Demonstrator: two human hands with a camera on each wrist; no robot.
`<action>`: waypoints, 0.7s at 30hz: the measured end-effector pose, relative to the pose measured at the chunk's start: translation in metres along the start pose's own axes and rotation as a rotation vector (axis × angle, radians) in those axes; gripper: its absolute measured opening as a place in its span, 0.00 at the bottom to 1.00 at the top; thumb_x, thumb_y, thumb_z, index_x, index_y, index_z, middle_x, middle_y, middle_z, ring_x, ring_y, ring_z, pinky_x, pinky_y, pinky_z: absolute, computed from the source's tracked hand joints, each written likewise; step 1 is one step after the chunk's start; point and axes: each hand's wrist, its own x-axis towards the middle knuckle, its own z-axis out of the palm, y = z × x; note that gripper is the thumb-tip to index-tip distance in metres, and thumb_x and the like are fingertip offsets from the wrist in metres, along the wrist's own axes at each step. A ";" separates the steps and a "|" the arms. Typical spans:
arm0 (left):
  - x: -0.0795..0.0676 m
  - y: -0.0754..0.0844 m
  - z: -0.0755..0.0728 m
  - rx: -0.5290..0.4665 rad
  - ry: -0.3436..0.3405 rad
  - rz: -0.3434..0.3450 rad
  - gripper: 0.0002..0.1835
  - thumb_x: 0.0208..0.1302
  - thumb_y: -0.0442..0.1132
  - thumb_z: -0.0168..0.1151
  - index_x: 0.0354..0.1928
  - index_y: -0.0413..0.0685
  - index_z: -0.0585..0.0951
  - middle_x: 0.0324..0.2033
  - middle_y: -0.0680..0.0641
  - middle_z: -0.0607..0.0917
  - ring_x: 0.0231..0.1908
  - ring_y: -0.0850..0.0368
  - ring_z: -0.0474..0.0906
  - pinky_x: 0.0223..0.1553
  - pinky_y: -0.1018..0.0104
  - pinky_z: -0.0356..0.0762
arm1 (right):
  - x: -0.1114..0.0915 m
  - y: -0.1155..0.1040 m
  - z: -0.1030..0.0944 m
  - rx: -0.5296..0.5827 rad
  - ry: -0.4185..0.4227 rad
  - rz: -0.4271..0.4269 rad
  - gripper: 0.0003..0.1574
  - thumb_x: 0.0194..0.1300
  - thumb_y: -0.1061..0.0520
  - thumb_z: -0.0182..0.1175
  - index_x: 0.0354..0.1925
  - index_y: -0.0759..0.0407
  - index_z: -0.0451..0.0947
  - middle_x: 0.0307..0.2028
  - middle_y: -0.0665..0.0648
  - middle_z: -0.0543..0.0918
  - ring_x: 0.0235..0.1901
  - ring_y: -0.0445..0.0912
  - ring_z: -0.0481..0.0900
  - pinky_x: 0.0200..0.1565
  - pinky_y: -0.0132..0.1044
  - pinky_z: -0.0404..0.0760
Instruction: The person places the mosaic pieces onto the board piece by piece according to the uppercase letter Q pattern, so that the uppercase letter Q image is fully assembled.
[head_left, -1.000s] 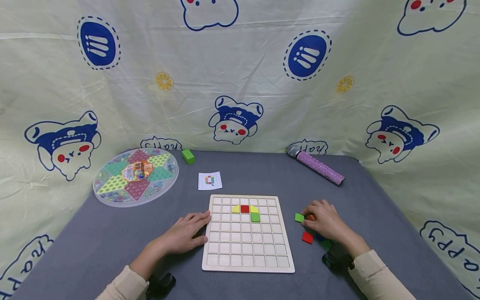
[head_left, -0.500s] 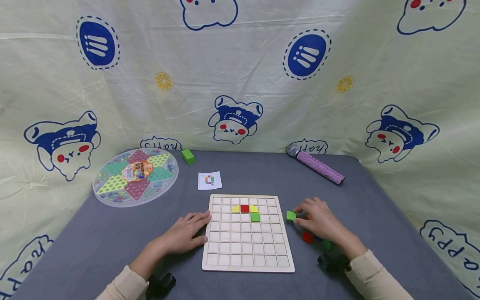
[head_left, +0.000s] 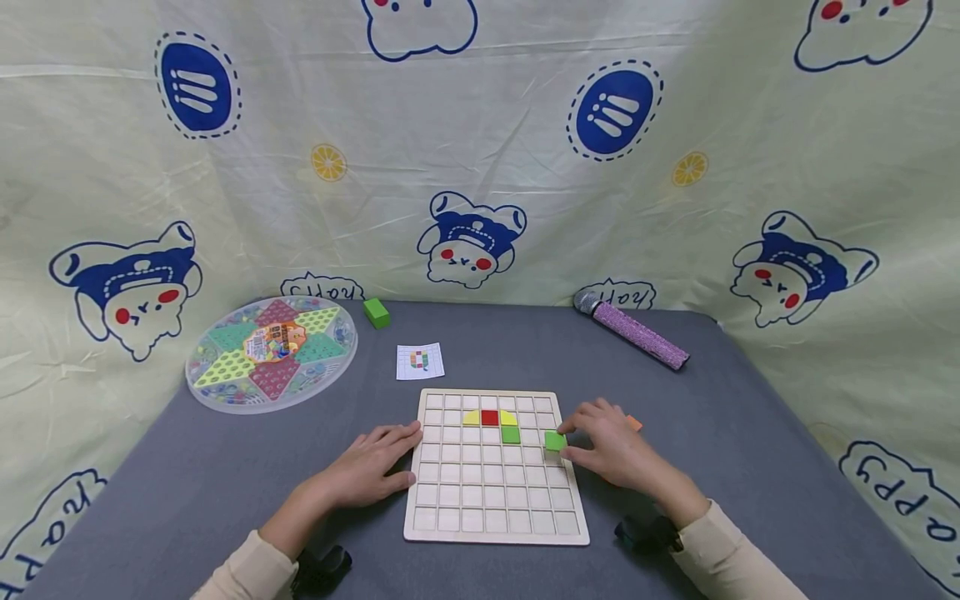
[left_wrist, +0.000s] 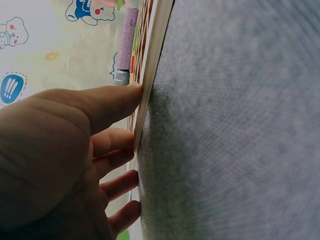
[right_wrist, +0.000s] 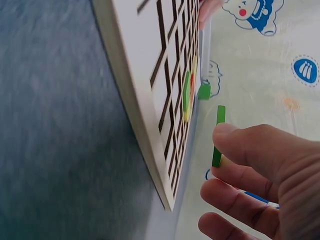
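In the head view, a pale wooden grid board (head_left: 472, 497) lies on the table. In its upper cells sit a red square tile (head_left: 489, 418), a yellow tile (head_left: 471, 418) on either side and a green square tile (head_left: 511, 435) below the right yellow one. My left hand (head_left: 371, 467) rests against the board's left edge, fingers extended and fingertips touching it, as the left wrist view also shows. Between thumb and forefinger, my right hand (head_left: 622, 450) pinches a second green square tile (right_wrist: 219, 135), held above the board's right edge.
An orange tile (head_left: 634, 423) shows behind my right hand. Farther back are a small pattern card (head_left: 420, 362), a green block (head_left: 377, 313), a round patterned game board (head_left: 225, 337) and a glittery purple microphone (head_left: 637, 333). A printed curtain (head_left: 480, 108) hangs behind the table.
My right hand has carried the green tile left from the loose tiles to above the board's right edge. The red tile there is now hidden behind that hand. My left hand has stayed still.
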 end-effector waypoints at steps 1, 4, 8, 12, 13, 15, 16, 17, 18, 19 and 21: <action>0.000 0.000 0.000 0.000 -0.001 0.000 0.33 0.66 0.46 0.56 0.71 0.47 0.61 0.71 0.47 0.62 0.68 0.44 0.57 0.62 0.34 0.54 | 0.001 -0.002 0.001 0.004 -0.002 -0.004 0.14 0.52 0.52 0.70 0.39 0.50 0.84 0.38 0.48 0.80 0.39 0.43 0.69 0.43 0.43 0.63; 0.000 0.000 0.000 -0.002 -0.004 -0.005 0.33 0.66 0.47 0.56 0.71 0.47 0.61 0.71 0.48 0.61 0.68 0.45 0.57 0.62 0.34 0.54 | 0.003 -0.008 0.005 0.014 -0.013 -0.006 0.14 0.52 0.51 0.70 0.39 0.50 0.84 0.37 0.48 0.80 0.40 0.42 0.68 0.42 0.41 0.62; 0.000 0.000 0.000 -0.006 -0.005 -0.005 0.33 0.67 0.47 0.56 0.71 0.47 0.61 0.71 0.48 0.61 0.68 0.45 0.57 0.62 0.34 0.53 | 0.007 -0.016 0.009 0.021 -0.032 -0.019 0.13 0.53 0.50 0.69 0.39 0.50 0.84 0.38 0.47 0.80 0.41 0.43 0.69 0.44 0.42 0.64; 0.000 0.000 0.000 -0.009 -0.006 -0.002 0.33 0.67 0.47 0.55 0.71 0.47 0.61 0.71 0.48 0.61 0.69 0.45 0.57 0.62 0.33 0.53 | 0.012 -0.024 0.012 0.012 -0.046 -0.041 0.13 0.53 0.50 0.69 0.39 0.50 0.83 0.37 0.47 0.80 0.42 0.43 0.69 0.45 0.43 0.65; 0.000 0.000 0.000 -0.008 -0.004 -0.001 0.33 0.67 0.47 0.55 0.71 0.47 0.61 0.71 0.47 0.61 0.68 0.45 0.57 0.62 0.33 0.53 | 0.013 -0.025 0.013 0.009 -0.051 -0.042 0.13 0.53 0.50 0.69 0.39 0.49 0.83 0.37 0.47 0.80 0.42 0.43 0.69 0.45 0.43 0.65; 0.000 0.000 0.000 -0.009 -0.004 -0.002 0.33 0.67 0.47 0.55 0.71 0.47 0.61 0.71 0.47 0.61 0.68 0.45 0.57 0.62 0.33 0.53 | 0.015 -0.027 0.015 0.005 -0.053 -0.049 0.13 0.53 0.49 0.69 0.39 0.49 0.84 0.36 0.46 0.80 0.41 0.42 0.69 0.44 0.42 0.65; 0.000 0.000 0.000 -0.009 -0.004 -0.003 0.33 0.67 0.47 0.55 0.71 0.47 0.61 0.71 0.47 0.61 0.68 0.45 0.57 0.62 0.33 0.53 | 0.016 -0.028 0.015 0.001 -0.052 -0.053 0.13 0.53 0.49 0.69 0.39 0.49 0.84 0.36 0.46 0.80 0.41 0.42 0.69 0.44 0.42 0.65; 0.000 0.000 0.000 -0.008 -0.003 -0.003 0.33 0.67 0.46 0.56 0.71 0.47 0.61 0.71 0.47 0.61 0.68 0.45 0.57 0.62 0.33 0.53 | 0.017 -0.029 0.016 0.001 -0.049 -0.056 0.14 0.53 0.49 0.69 0.39 0.49 0.84 0.37 0.46 0.80 0.41 0.42 0.69 0.44 0.41 0.65; 0.000 0.000 0.000 -0.008 -0.003 -0.004 0.33 0.67 0.46 0.56 0.71 0.47 0.61 0.71 0.47 0.61 0.68 0.45 0.57 0.62 0.34 0.53 | 0.018 -0.030 0.016 -0.003 -0.045 -0.059 0.13 0.53 0.49 0.69 0.38 0.49 0.84 0.36 0.46 0.80 0.41 0.41 0.69 0.44 0.41 0.65; 0.000 0.000 0.000 -0.009 -0.004 -0.004 0.33 0.67 0.46 0.56 0.71 0.47 0.61 0.71 0.47 0.61 0.68 0.45 0.57 0.62 0.34 0.53 | 0.019 -0.032 0.017 -0.007 -0.043 -0.061 0.13 0.52 0.49 0.69 0.38 0.49 0.84 0.36 0.46 0.80 0.40 0.41 0.69 0.43 0.40 0.65; 0.000 0.000 0.000 -0.010 -0.006 -0.005 0.33 0.67 0.46 0.56 0.71 0.47 0.61 0.71 0.47 0.61 0.69 0.45 0.57 0.62 0.34 0.53 | 0.021 -0.033 0.018 -0.016 -0.039 -0.065 0.13 0.52 0.49 0.70 0.38 0.50 0.84 0.36 0.46 0.80 0.40 0.41 0.69 0.43 0.39 0.65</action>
